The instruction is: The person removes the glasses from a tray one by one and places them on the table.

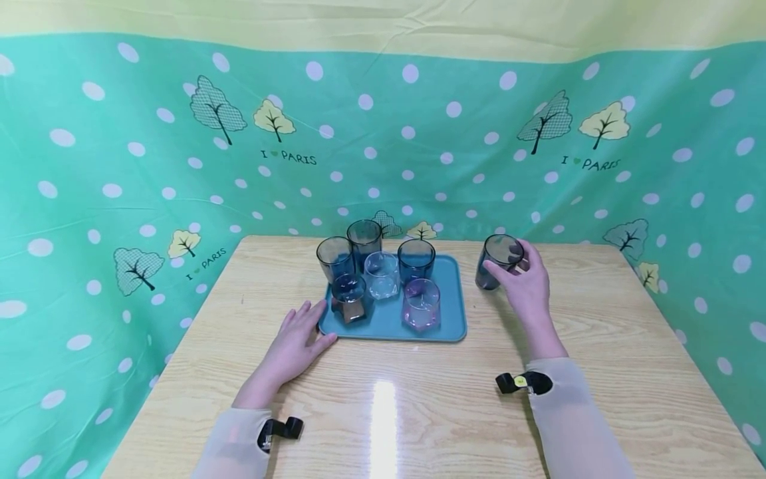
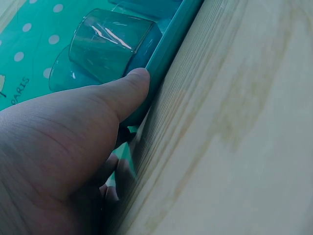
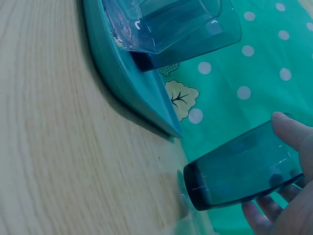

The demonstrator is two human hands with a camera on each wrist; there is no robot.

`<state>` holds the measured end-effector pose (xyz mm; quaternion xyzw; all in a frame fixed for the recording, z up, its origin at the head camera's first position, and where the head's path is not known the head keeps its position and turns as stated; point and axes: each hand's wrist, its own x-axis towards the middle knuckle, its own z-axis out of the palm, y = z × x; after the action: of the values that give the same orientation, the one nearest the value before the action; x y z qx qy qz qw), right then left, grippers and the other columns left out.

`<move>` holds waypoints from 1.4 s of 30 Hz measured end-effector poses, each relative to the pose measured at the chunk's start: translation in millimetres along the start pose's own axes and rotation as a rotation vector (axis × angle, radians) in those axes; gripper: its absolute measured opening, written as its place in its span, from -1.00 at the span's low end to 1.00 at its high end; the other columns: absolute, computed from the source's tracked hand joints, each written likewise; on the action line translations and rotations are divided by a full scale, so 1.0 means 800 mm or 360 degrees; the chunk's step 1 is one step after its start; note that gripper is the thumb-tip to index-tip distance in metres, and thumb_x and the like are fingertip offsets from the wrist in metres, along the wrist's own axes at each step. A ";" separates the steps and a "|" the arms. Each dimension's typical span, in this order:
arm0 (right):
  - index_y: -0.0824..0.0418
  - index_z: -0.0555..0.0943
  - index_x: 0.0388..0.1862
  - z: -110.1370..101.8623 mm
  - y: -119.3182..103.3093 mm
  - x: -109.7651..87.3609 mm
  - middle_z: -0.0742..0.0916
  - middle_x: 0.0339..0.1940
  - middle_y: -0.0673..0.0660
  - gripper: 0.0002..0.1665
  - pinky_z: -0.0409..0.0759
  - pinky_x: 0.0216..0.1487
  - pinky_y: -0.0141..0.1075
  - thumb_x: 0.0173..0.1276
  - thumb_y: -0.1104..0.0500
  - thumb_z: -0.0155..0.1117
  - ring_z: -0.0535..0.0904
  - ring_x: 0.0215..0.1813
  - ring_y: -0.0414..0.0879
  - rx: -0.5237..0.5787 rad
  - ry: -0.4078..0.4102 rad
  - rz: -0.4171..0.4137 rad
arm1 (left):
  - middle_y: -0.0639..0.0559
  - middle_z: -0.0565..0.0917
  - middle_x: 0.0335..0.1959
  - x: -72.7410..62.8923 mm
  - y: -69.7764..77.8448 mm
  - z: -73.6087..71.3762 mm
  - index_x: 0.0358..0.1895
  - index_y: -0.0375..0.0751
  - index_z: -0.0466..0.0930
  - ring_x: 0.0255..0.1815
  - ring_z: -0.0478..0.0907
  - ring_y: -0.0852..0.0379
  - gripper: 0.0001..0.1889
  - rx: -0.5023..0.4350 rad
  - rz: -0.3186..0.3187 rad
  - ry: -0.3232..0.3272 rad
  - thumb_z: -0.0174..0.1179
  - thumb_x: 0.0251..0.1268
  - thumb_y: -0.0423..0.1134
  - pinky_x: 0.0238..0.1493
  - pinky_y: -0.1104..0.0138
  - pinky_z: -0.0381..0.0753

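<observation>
Lying nearest you are two pale sleeves (image 1: 233, 439), each with a black wrist device (image 1: 281, 429), over a wood-grained counter (image 1: 443, 412) streaked by a bright reflection. Your left hand (image 1: 296, 346) rests at the near-left corner of the blue, round-cornered tray (image 1: 451, 293), fingers spread and thumb against its raised rim. Just inside, a short amber-toned glass (image 1: 349, 305) with a chunky base partly blocks your view of a tall smoky tumbler (image 1: 332, 258); a faceted purple-tinted glass (image 1: 421, 307) stands to the right. Beyond your tray's right edge, your right hand (image 1: 529, 286) holds a smooth, see-through smoky blue tumbler (image 3: 239, 166) between thumb and fingers; you cannot tell whether its base touches the counter. Deeper in the tray are a clear faceted glass (image 1: 382, 278) and two more smoky tumblers (image 1: 415, 263). Behind everything hangs a creased green, white-dotted cloth (image 1: 407, 159) printed with trees.
</observation>
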<state>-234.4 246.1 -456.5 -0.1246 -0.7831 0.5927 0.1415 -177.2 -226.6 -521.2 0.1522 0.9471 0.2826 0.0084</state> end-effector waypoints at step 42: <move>-0.12 0.18 0.84 0.007 0.014 0.007 0.45 0.67 0.27 0.20 0.58 0.50 0.15 0.40 -0.26 0.62 0.46 0.58 0.27 -0.0085 -0.0091 -0.0003 | -0.27 0.30 0.73 0.001 -0.001 0.000 0.76 -0.30 0.19 0.81 0.01 -0.28 -0.11 0.0000 0.0015 -0.0005 0.31 0.64 0.14 0.80 -0.16 -0.23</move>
<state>-241.6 246.1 -468.7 -0.1106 -0.8024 0.5748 0.1163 -178.0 -227.3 -521.6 0.1573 0.9463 0.2823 0.0086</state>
